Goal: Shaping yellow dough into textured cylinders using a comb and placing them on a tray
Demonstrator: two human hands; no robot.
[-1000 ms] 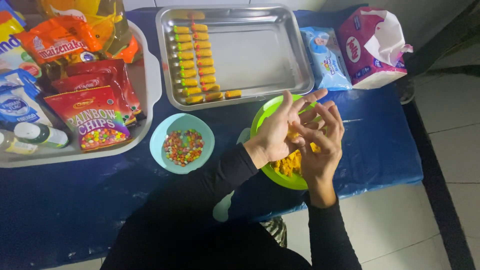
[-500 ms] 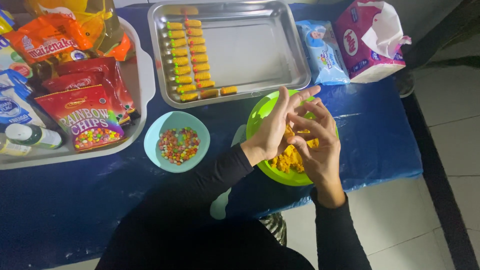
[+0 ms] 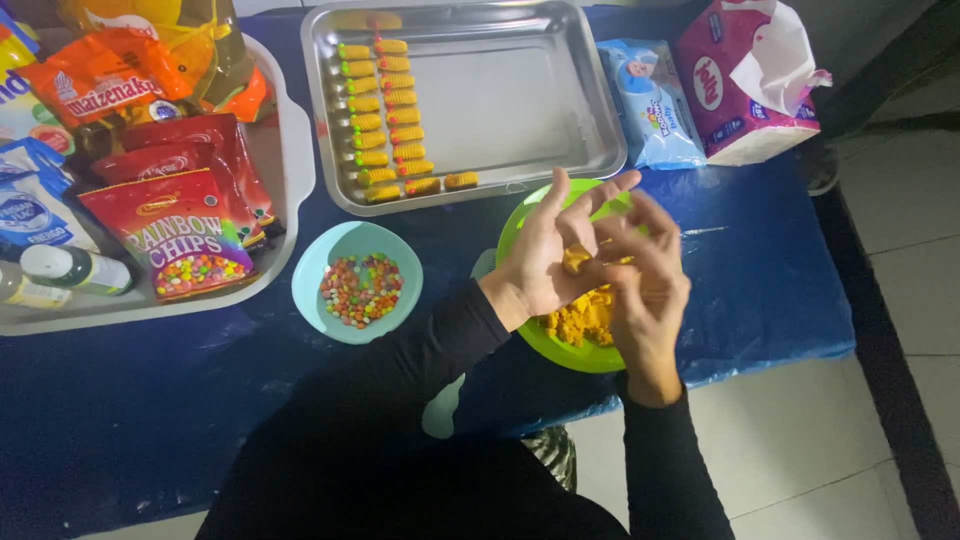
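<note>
Orange-yellow dough (image 3: 583, 318) lies heaped in the round lime-green plastic bowl (image 3: 560, 352) on the blue-covered table (image 3: 760, 290), and a small lump of that dough (image 3: 574, 260) sits between the palms, above the bowl. The left hand (image 3: 545, 255) has its fingers spread and raised; the right hand (image 3: 645, 280) curls against it, pressing the lump. On the rectangular steel tray (image 3: 520, 90) two rows of little ridged yellow-orange pieces (image 3: 385, 120) are laid out, most with a green end, filling only its left part. Much dough remains in the bowl, so the shaping looks less than half done. A pale blue bowl of mixed coloured candy beads (image 3: 357, 283) stands near the left forearm.
</note>
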